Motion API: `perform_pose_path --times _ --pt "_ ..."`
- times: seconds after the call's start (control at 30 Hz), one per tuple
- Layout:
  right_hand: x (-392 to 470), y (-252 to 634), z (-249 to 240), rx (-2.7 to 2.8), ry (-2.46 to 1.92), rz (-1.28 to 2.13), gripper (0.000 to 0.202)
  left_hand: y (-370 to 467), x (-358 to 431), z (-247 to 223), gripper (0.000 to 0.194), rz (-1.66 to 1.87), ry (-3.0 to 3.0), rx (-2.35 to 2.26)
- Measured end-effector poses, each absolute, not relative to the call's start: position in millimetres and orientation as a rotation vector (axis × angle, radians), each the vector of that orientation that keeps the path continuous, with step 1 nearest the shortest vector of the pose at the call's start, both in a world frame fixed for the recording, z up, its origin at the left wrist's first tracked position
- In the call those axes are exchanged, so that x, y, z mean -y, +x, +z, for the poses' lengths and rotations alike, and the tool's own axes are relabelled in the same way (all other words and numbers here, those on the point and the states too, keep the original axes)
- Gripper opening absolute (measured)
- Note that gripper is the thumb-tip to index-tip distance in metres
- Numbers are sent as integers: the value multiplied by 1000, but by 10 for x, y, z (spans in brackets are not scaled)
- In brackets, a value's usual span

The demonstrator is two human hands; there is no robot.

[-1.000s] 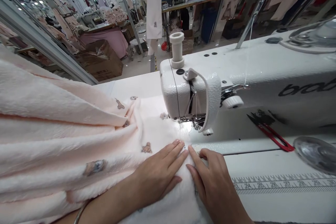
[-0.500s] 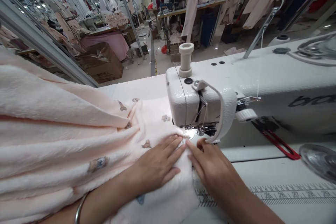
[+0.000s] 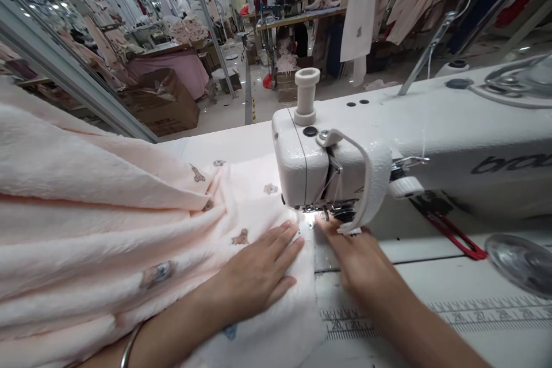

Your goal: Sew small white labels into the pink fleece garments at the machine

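Note:
Pale pink plush fabric (image 3: 142, 224) printed with small animal figures lies in folds across the left and runs up to the sewing machine (image 3: 302, 149). On its right part my left hand (image 3: 254, 270) rests flat, fingers stretched toward the presser foot, a bracelet (image 3: 129, 348) on that wrist. My right hand (image 3: 360, 259) is off the cloth, under the machine head beside the needle area. Its index finger reaches forward near the presser foot (image 3: 324, 214); other fingers are partly hidden behind the white curved guard (image 3: 366, 184). I see nothing held in it.
Red-handled tweezers or snips (image 3: 461, 238) lie under the machine arm, near a clear round disc (image 3: 515, 264). A printed ruler scale (image 3: 466, 316) runs along the front of the table. Beyond stand a cardboard box (image 3: 161, 106), hanging pink fabric (image 3: 357, 11) and other workstations.
My right hand has left the fabric edge and moved forward and right, toward the needle area. My left hand stays on the cloth. Behind, hanging fabric at the other workstation has shifted right.

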State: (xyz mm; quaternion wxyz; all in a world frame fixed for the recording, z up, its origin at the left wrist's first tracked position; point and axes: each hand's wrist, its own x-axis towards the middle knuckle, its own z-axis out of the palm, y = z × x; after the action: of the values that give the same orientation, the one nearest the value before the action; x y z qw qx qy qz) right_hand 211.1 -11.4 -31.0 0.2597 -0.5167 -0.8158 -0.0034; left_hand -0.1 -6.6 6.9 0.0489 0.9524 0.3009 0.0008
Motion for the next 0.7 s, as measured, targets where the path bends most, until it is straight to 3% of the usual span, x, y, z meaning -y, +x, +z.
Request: perform_pose_path --times 0.17,0.7 --pt "509 1897 -477 2132 -1419 16 55 8 66 86 52 -12 2890 -922" --pt "446 1873 -469 2121 -1445 -31 53 -14 67 82 51 52 2877 -913"
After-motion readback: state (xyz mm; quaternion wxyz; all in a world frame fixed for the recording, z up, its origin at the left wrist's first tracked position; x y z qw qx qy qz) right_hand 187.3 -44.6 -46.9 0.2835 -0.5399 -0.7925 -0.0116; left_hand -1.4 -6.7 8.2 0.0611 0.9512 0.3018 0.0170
